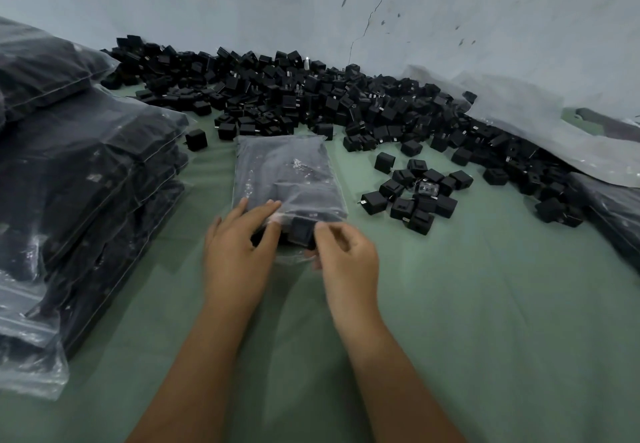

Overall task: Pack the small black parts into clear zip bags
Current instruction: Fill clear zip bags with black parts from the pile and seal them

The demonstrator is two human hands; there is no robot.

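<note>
Clear zip bag point(287, 179) lies flat on green cloth point(485, 304), nearly full, mouth toward the person. Left hand point(239, 252) rests on the bag's near corner, fingers fairly straight, thumb at the opening. Right hand point(346, 255) pinches a black part point(302, 232) at the mouth. Best approach is probably to seat the part fully before pressing the zip shut. Loose parts point(412, 193) sit to the right.

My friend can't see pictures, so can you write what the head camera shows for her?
Two bare hands work at the open end of a clear plastic zip bag filled with small black cube-shaped parts: the left hand rests on it, the right hand pinches its edge. Loose black parts are heaped behind on green cloth; filled bags are stacked left.
</note>
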